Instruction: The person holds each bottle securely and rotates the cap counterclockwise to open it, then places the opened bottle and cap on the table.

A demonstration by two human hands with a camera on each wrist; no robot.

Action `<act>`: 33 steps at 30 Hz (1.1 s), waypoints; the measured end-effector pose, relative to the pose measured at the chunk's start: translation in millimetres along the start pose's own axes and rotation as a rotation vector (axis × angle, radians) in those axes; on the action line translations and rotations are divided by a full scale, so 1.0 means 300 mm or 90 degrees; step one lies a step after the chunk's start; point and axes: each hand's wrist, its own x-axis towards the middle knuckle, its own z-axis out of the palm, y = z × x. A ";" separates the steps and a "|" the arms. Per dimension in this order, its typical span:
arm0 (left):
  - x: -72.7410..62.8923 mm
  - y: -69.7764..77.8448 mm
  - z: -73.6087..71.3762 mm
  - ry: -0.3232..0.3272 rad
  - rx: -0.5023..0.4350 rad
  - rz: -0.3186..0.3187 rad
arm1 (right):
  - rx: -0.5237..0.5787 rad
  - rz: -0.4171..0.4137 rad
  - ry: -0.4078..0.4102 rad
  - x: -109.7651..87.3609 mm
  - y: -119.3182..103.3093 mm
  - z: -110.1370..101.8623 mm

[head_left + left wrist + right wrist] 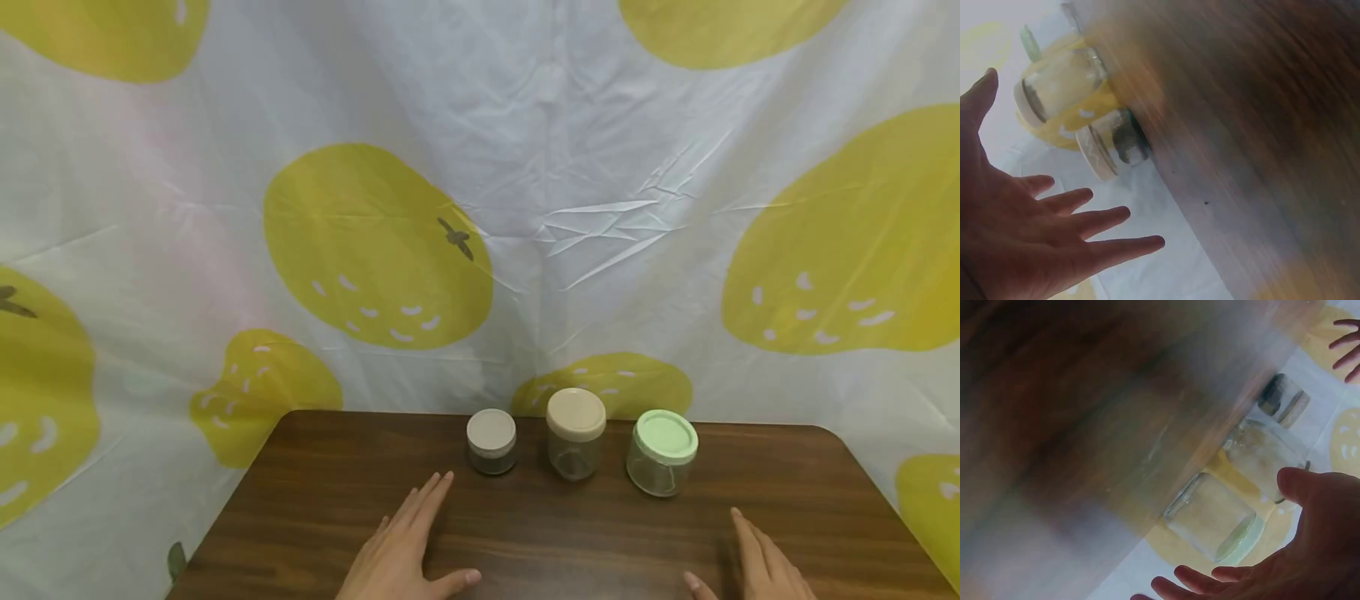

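My left hand and right hand spread wide, empty, nearer me than the beige-lidded jar. Its body seems slick, breakable glass, best clasped below the lid.

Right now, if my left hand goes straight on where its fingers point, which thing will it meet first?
Your left hand would probably meet the smallest glass jar first, perhaps only brushing its side; depth is unclear.

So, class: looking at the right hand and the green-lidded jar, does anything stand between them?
Nothing visible does: in the head view, only wooden tabletop shows between the right hand and the green-lidded jar.
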 end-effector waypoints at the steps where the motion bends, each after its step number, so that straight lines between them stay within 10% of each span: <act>1: -0.001 0.004 0.000 0.002 -0.007 0.001 | -0.002 -0.001 0.000 0.001 -0.005 -0.003; 26: 0.019 0.115 -0.003 0.115 -0.122 -0.023 | 0.067 0.027 -0.105 0.077 -0.157 -0.058; 33: 0.050 0.148 0.005 0.133 -0.181 0.015 | 0.138 0.008 -0.026 0.093 -0.219 -0.051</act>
